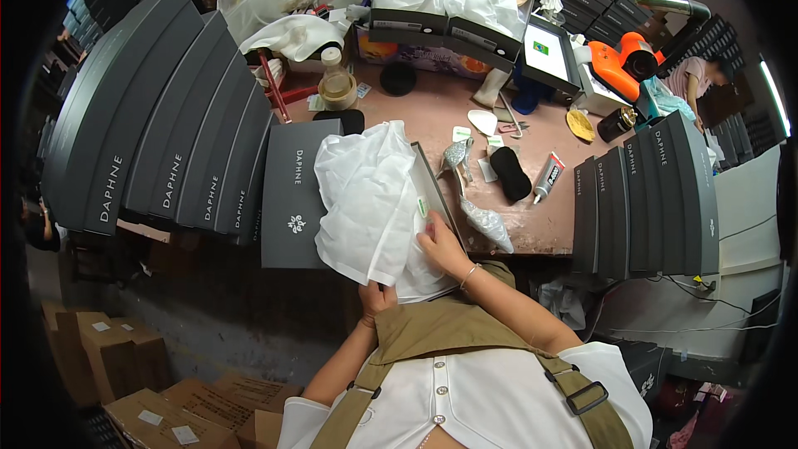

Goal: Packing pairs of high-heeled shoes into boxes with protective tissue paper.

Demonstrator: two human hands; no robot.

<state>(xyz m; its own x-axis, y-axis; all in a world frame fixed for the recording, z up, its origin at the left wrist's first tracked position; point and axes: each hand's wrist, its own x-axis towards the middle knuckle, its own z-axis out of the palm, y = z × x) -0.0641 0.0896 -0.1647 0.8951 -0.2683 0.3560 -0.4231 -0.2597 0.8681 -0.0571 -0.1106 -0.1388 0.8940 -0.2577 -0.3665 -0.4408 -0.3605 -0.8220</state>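
Observation:
White tissue paper (366, 199) lies bunched over an open grey shoe box, whose dark side wall (432, 185) shows at the right. My left hand (377, 301) pinches the paper's lower edge at the near side. My right hand (445, 249) is closed on the paper at its right side, below a small green-and-white sticker (421, 208); part of its fingers is hidden. Beneath the paper's left side sits a grey box lid (287, 199). Just right of the box rest two glittery silver heeled shoes, one upright (456, 156) and one on its side (489, 224).
Stacked grey shoe boxes flank the table, left (154, 129) and right (644, 199). A black oval pad (509, 173) and a glue tube (548, 177) lie near the shoes. Farther back stand a bottle (335, 75) and paper-filled shoe boxes (486, 33). Another person (698, 83) is at far right.

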